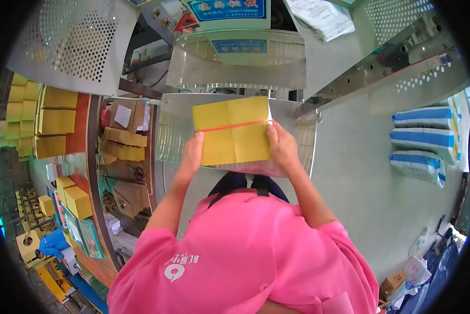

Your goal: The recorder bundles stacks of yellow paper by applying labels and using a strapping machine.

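Observation:
A thick bundle of yellow paper sheets (219, 146) is between my hands, over a shiny metal tray (173, 112). Around its middle runs a red band (240, 125), and a crease crosses the top sheet from far to near. My left hand (192, 152) grips the bundle's left edge, with the thumb near the band. On the opposite edge, my right hand (283, 145) closes round the side, its thumb close to the band's right end. The fingers under the bundle are hidden.
Machine guards, one a clear perforated panel (235, 65), stand beyond the tray. At left, a wooden bench (86, 141) bears yellow stacks (57, 120) and a green keypad device (91, 238). Blue-and-white packs (423, 138) lie at right. A person in blue (54, 242) is far left.

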The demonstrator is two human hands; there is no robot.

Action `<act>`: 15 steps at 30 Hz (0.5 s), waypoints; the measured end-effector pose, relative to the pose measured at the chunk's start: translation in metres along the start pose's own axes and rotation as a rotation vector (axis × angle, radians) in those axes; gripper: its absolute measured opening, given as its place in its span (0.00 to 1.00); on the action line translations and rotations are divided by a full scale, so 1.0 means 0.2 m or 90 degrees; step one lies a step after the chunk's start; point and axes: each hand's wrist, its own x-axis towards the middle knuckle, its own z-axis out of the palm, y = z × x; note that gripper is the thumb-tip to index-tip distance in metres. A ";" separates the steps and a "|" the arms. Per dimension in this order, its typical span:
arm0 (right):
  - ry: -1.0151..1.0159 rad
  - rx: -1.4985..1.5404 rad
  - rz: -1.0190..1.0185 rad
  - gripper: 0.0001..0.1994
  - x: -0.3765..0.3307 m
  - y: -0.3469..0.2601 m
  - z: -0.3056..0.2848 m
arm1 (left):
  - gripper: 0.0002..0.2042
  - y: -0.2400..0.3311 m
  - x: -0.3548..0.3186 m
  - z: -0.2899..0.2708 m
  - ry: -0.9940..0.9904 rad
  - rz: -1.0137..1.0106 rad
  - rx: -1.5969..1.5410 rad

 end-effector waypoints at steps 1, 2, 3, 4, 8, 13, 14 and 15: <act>0.002 -0.002 0.003 0.23 0.00 0.00 -0.01 | 0.21 0.00 0.01 -0.01 0.012 0.035 0.112; 0.025 -0.038 -0.012 0.22 -0.01 0.00 -0.02 | 0.20 0.00 0.02 -0.03 0.024 0.071 0.224; 0.047 -0.074 -0.027 0.21 -0.01 0.00 -0.03 | 0.20 0.00 0.01 -0.06 0.020 0.073 0.222; 0.055 -0.076 -0.018 0.21 -0.01 0.04 -0.03 | 0.18 0.04 0.00 -0.08 0.016 0.045 0.249; 0.127 0.335 0.027 0.12 0.00 0.11 -0.02 | 0.11 -0.01 0.02 -0.15 0.138 0.087 0.064; 0.192 0.110 -0.216 0.09 0.01 0.02 -0.01 | 0.10 0.00 0.02 -0.16 -0.041 -0.038 -0.210; 0.197 0.109 -0.213 0.09 0.03 0.01 -0.01 | 0.10 -0.02 0.03 -0.16 -0.054 -0.038 -0.230; 0.191 0.023 -0.247 0.07 0.05 0.01 -0.02 | 0.10 -0.03 0.03 -0.17 -0.061 -0.037 -0.230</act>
